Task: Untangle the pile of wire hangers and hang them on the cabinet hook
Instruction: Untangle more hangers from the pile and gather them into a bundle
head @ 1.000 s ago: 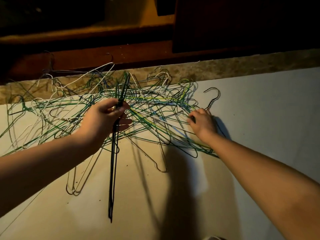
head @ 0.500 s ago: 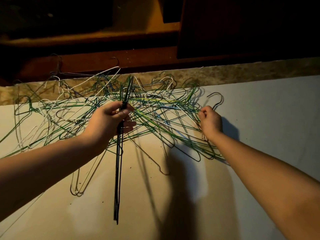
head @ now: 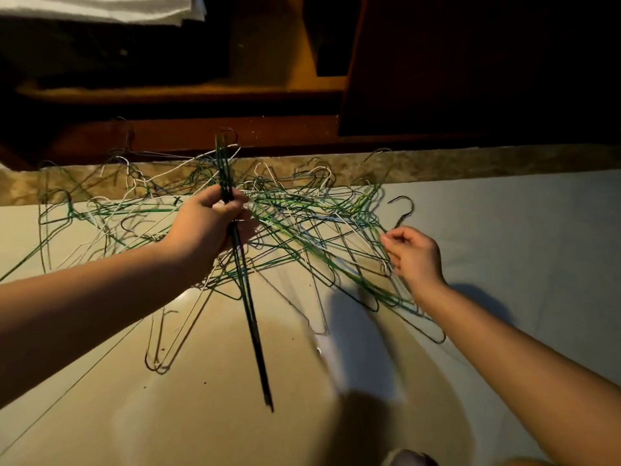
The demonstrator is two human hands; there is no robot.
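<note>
Along the far edge of the pale sheet [head: 504, 230]: pile of wire hangers [head: 302, 223], mostly tangled. Left hand [head: 208, 227] fisted round 1 bundle of dark hangers [head: 250, 317], held upright above the pile. Right hand [head: 415, 255], fingers loosely curled, at the pile's right edge; cannot tell whether it pinches a wire. Judgement: early stage. No cabinet hook visible, nothing hung in view.

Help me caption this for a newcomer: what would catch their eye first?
The tangle of wire hangers, green, white and dark, sprawled across the pale surface's far side. Above its middle, the left hand grips a bundle of dark hangers hanging down toward the camera; the right hand pinches a wire at the tangle's right edge.
</note>
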